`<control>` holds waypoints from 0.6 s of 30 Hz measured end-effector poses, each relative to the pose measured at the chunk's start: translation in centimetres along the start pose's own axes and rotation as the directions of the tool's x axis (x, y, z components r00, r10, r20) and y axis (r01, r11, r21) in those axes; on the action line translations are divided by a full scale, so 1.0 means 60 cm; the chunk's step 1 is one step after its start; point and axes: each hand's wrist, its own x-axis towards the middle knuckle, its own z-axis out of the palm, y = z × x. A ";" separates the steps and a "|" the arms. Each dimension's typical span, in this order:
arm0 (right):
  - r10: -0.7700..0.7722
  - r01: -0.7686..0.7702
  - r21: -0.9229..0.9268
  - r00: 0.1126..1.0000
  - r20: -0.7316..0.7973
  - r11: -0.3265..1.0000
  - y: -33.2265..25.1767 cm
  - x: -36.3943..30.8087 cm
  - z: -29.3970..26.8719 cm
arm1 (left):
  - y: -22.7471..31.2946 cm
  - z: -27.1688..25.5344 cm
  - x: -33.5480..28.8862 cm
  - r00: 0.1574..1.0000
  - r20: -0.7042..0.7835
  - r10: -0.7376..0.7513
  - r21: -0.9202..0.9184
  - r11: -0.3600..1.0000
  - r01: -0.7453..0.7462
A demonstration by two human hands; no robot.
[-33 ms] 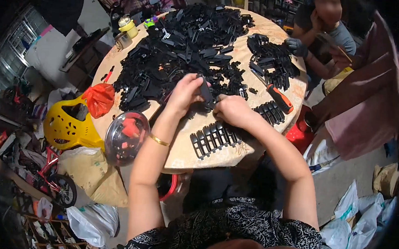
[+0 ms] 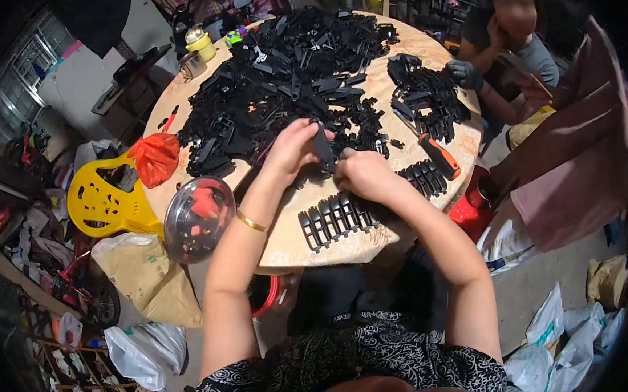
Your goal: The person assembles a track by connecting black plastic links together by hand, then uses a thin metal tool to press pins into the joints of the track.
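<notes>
My left hand [image 2: 292, 151] is closed around a dark, flat black plastic piece [image 2: 322, 149], held upright over the near edge of the big heap of black plastic parts [image 2: 285, 92]. Close beside it, my right hand [image 2: 366, 174] has its fingers bent together; what they hold, if anything, is hidden. Under and in front of the right wrist runs a row of black plastic frames [image 2: 334, 221], lined up side by side. More frames from such a row [image 2: 424, 178] show beyond the right forearm.
A screwdriver with an orange-black handle [image 2: 439, 157] lies right of the hands, by a smaller black heap [image 2: 430, 102]. At left are a clear bowl [image 2: 199, 221], red bag [image 2: 155, 161] and yellow chair [image 2: 113, 200]. A person [image 2: 534, 62] sits at the far right.
</notes>
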 end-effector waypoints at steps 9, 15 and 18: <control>0.363 -0.120 0.623 0.889 -0.279 0.773 -0.029 -0.018 -0.074 | -0.037 -0.009 -0.013 0.971 0.240 -0.022 -0.336 0.936 0.104; 0.277 0.076 0.515 0.772 -0.572 0.854 -0.034 -0.015 -0.063 | -0.036 0.023 -0.030 0.972 0.235 -0.012 -0.238 0.969 0.070; 0.294 0.106 0.568 0.771 -0.565 0.816 -0.041 -0.019 -0.059 | -0.051 0.023 -0.023 0.981 0.171 0.086 -0.083 0.994 -0.072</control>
